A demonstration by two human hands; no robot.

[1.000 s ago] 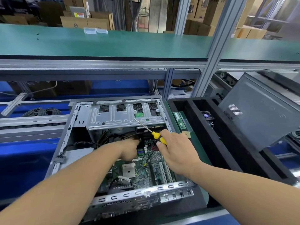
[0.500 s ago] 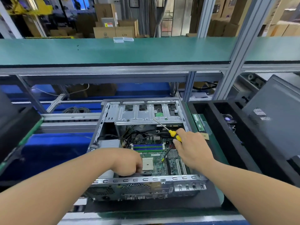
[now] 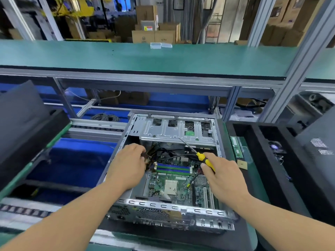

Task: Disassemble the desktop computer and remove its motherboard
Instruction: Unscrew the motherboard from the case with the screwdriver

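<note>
Your left hand is now pinching the cable bundle at the motherboard's far-left corner, no longer near the socket, while your right hand is gripping the screwdriver, so unplugging is starting.

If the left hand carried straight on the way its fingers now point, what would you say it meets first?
Most likely the cable bundle: the left hand points right and slightly away, and its fingertips are already at those wires just left of the memory slots. Whether it actually grips them cannot be told.
</note>
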